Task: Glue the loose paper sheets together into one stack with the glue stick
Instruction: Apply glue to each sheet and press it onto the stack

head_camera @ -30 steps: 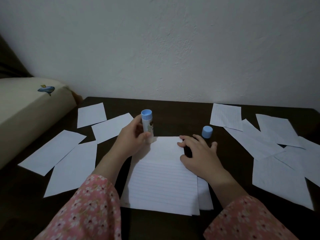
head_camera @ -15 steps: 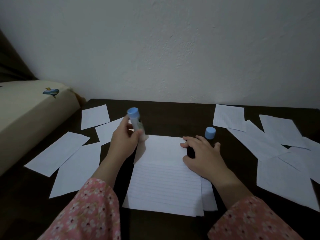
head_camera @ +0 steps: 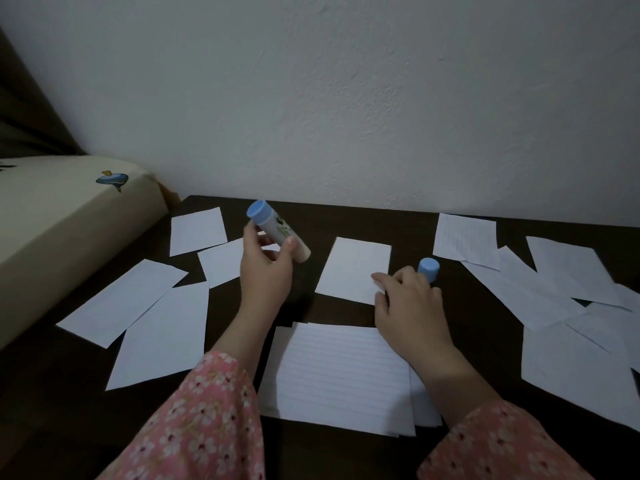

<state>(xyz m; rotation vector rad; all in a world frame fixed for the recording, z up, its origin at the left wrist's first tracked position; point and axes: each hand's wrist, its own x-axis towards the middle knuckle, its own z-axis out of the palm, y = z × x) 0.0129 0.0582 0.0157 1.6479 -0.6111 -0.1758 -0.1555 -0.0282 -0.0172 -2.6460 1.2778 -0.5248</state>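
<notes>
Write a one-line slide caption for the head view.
Left hand holds the uncapped glue stick raised; right hand touches a small sheet beyond the lined stack.

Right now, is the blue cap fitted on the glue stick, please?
No, the blue cap stands on the table beside the right hand, apart from the glue stick held in the left hand.

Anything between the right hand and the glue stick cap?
Nothing visible. The cap stands upright on the dark table just beyond the right hand; the fingers hide its base, so contact is unclear.
</notes>
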